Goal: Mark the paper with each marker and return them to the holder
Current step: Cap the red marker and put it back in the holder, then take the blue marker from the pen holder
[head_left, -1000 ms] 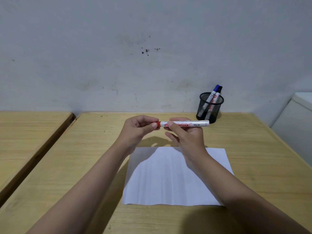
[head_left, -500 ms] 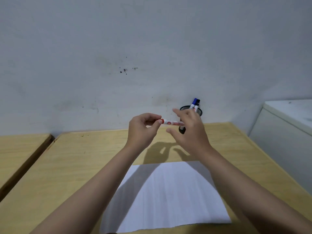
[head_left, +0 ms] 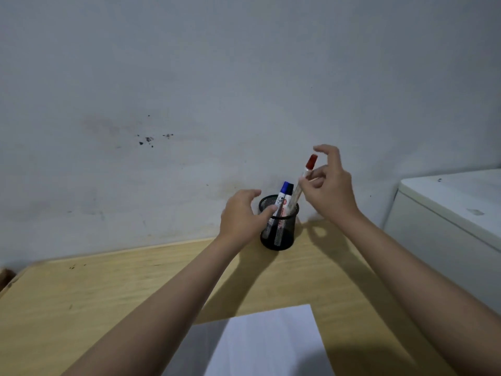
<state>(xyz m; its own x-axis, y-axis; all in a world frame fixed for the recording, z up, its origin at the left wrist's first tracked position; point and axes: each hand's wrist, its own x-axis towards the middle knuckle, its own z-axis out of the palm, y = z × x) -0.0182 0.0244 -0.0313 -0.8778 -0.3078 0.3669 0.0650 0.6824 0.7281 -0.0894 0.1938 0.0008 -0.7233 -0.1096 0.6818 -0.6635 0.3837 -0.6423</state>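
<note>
A: Start with the big things. What fills the view?

B: A grey wall [head_left: 244, 77] across the top, a wooden table [head_left: 81, 294] below it, and a white cabinet [head_left: 447, 213] at three o'clock, cut off by the frame edge. A sheet of paper [head_left: 271, 343] lies at six o'clock, its lower part out of view (any marks on it are hard to make out).

A: And the hands?

B: The right hand [head_left: 330, 191] is raised at about one o'clock from the holder [head_left: 279, 232], a black mesh cup standing near the wall. Its thumb and middle fingers pinch the white barrel of the red-capped marker [head_left: 305, 177], while the forefinger arches loose above the cap. The marker is tilted, cap up, its lower end already inside the holder's rim.

A: The left hand?

B: The left hand [head_left: 241, 215] sits at nine o'clock from the holder, fingers curled half open, the thumb tip at the rim — whether it presses the mesh I cannot tell. It grips nothing.

A: Anything else inside?

B: A blue-capped marker [head_left: 280, 198] and, just behind it, a black-capped marker [head_left: 289, 189] — mostly hidden, both leaning the same way.
</note>
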